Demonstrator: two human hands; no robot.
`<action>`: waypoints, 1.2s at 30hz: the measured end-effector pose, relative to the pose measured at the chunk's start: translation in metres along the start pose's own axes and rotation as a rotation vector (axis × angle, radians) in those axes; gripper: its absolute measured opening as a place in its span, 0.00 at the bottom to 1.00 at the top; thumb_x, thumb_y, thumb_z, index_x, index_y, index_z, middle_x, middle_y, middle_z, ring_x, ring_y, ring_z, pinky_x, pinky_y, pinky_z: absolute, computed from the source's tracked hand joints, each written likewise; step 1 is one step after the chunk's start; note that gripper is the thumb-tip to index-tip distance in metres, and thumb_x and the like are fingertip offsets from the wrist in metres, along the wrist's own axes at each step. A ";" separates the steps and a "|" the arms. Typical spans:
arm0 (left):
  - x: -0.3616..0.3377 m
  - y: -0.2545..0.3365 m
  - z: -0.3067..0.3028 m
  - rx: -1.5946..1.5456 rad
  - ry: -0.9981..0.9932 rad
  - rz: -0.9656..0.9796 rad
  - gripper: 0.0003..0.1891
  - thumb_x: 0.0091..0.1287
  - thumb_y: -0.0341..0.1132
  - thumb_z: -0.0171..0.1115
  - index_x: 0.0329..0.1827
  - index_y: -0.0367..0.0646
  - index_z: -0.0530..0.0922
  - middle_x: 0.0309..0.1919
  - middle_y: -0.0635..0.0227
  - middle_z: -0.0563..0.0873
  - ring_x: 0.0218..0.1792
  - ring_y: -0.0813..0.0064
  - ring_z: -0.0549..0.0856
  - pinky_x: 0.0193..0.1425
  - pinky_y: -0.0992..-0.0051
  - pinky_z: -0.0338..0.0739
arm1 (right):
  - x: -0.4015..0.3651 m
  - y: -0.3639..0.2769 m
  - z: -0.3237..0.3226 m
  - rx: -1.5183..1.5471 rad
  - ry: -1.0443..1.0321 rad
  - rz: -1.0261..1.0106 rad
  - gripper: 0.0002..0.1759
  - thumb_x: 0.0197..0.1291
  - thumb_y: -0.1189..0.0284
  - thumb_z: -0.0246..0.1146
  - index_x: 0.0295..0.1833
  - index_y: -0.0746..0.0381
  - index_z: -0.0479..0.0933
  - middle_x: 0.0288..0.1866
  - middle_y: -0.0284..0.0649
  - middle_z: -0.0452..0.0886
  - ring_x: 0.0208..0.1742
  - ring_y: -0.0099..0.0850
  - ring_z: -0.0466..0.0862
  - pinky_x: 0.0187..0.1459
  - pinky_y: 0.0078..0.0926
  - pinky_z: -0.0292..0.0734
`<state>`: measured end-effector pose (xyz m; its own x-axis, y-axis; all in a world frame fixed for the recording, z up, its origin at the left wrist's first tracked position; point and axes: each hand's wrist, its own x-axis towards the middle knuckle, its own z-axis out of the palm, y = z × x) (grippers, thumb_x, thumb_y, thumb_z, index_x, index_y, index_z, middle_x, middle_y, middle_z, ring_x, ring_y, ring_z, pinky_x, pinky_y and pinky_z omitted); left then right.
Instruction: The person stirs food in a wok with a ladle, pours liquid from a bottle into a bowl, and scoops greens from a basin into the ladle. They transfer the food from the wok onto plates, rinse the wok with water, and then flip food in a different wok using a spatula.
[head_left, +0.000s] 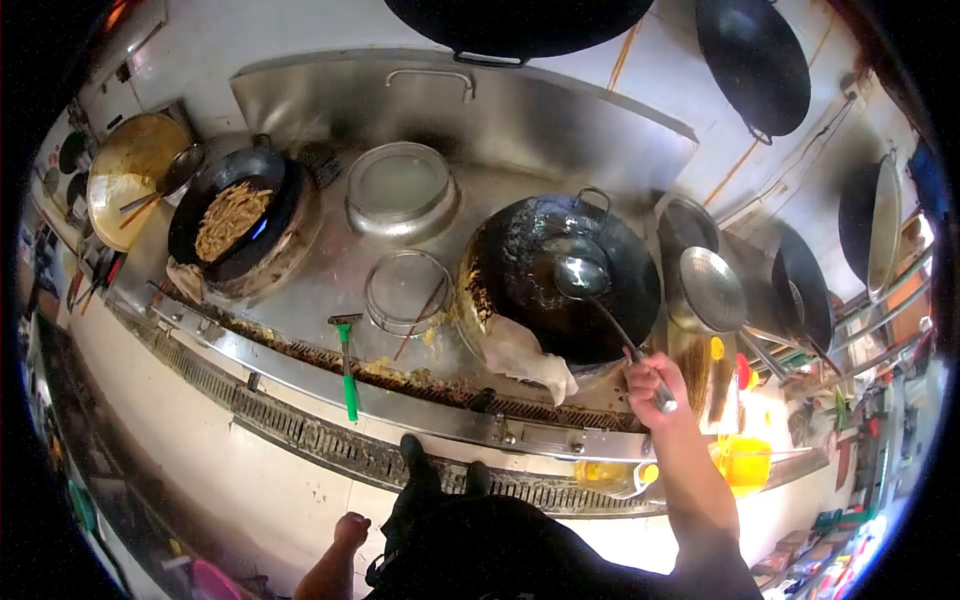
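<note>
Steel stove counter [330, 262] before a pale wall [575, 60], right hand [655, 388] closed around a ladle [583, 277].

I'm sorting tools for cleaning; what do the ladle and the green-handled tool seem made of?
Ladle: shiny metal, probably stainless steel, given its bright, mirror-like glints.
Green-handled tool: handle likely smooth plastic, from its even, vivid green; head material unclear.

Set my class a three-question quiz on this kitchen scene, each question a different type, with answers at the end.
1. True or false: the right hand grips the ladle.
2. What colour is the handle of the T-shaped tool?
A) red
B) green
C) blue
3. Fill in the blank: the strips of food lie in the wok on the person's ____ side.

Key: 1. True; 2. B; 3. left
</note>
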<state>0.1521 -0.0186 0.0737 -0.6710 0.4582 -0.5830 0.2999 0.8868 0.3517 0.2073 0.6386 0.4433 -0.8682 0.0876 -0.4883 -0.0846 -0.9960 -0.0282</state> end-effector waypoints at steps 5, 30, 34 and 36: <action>0.046 -0.004 -0.024 0.166 -0.137 0.131 0.14 0.57 0.44 0.53 0.32 0.42 0.80 0.38 0.57 0.83 0.46 0.57 0.80 0.50 0.62 0.76 | -0.017 0.039 0.037 -0.987 0.540 -0.250 0.27 0.49 0.79 0.57 0.59 0.60 0.70 0.23 0.41 0.75 0.14 0.30 0.72 0.15 0.25 0.68; 0.017 -0.105 -0.119 -1.201 0.134 -0.686 0.09 0.56 0.33 0.59 0.33 0.34 0.77 0.20 0.63 0.79 0.20 0.67 0.83 0.15 0.73 0.73 | 0.384 0.143 0.154 -0.772 0.103 0.131 0.05 0.55 0.76 0.56 0.37 0.63 0.68 0.22 0.34 0.70 0.20 0.22 0.74 0.16 0.23 0.67; 0.008 -0.106 -0.107 -1.106 0.069 -0.762 0.09 0.55 0.33 0.60 0.30 0.33 0.78 0.20 0.59 0.81 0.19 0.67 0.83 0.16 0.71 0.75 | 0.344 0.118 0.159 -0.257 -0.184 0.320 0.04 0.60 0.75 0.51 0.37 0.65 0.68 0.24 0.32 0.70 0.20 0.20 0.72 0.18 0.20 0.66; 0.015 -0.116 -0.100 -0.976 0.051 -0.706 0.10 0.55 0.34 0.60 0.30 0.33 0.78 0.19 0.59 0.81 0.18 0.68 0.83 0.17 0.70 0.75 | 0.307 0.116 0.173 -0.199 -0.222 0.307 0.05 0.61 0.75 0.50 0.39 0.66 0.68 0.25 0.33 0.70 0.20 0.21 0.72 0.19 0.21 0.67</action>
<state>0.0393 -0.1209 0.0978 -0.5130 -0.1318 -0.8482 -0.7684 0.5109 0.3854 -0.1533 0.5523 0.4410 -0.9244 -0.2336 -0.3016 0.2714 -0.9583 -0.0896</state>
